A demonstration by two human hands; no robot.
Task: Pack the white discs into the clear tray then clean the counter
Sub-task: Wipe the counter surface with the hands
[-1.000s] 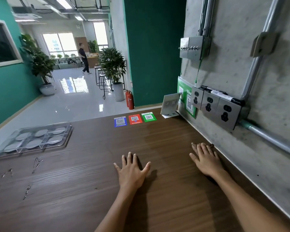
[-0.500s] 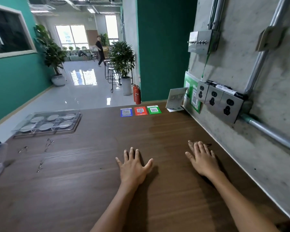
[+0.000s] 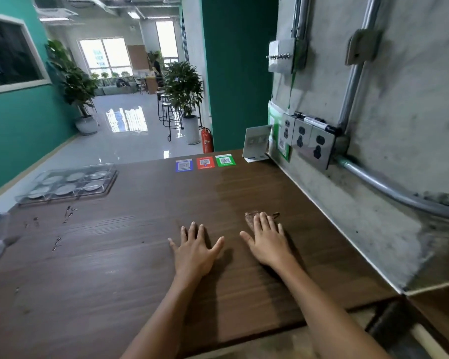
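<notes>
Your left hand point(image 3: 195, 252) and right hand point(image 3: 267, 242) lie spread flat, empty, on the dark wooden counter point(image 3: 140, 255). White discs point(image 3: 65, 189) already fill the clear plastic tray point(image 3: 109, 177); wiping the streaks point(image 3: 68, 213) likely comes next.

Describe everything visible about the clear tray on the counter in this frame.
The clear tray looks like transparent plastic, rectangular and shallow, split by dividers into six round-holding compartments in two rows. Each compartment appears to hold a white disc lying flat. It sits level at the far left edge of the wooden counter, well away from both hands; nothing else touches it.
</notes>
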